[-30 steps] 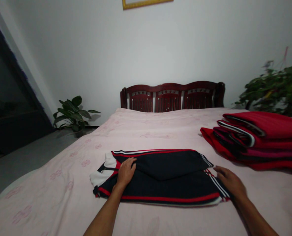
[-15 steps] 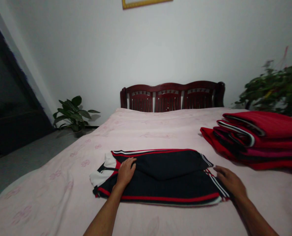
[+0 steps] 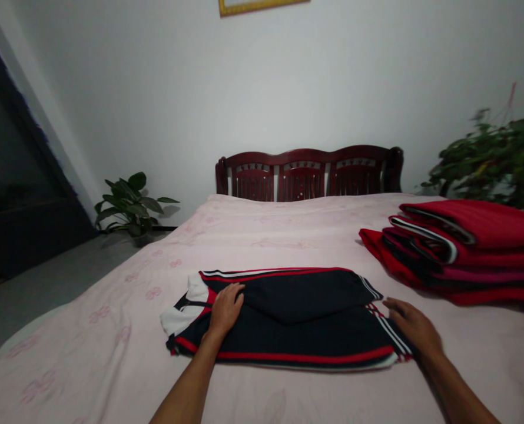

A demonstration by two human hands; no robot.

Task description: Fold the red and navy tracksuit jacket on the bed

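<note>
Head view: we see one bed (image 3: 288, 229) with pink sheet, wide bare sheet left of and behind the work. One stack of folded red garments (image 3: 460, 250) sits at the right edge, well apart. One folded navy garment (image 3: 297, 321) with red and white stripes lies centre-front; no readable writing. Left hand (image 3: 225, 310) rests flat on its left part, fingers released. Right hand (image 3: 414, 330) lies flat at its right end, fingers released.
</note>
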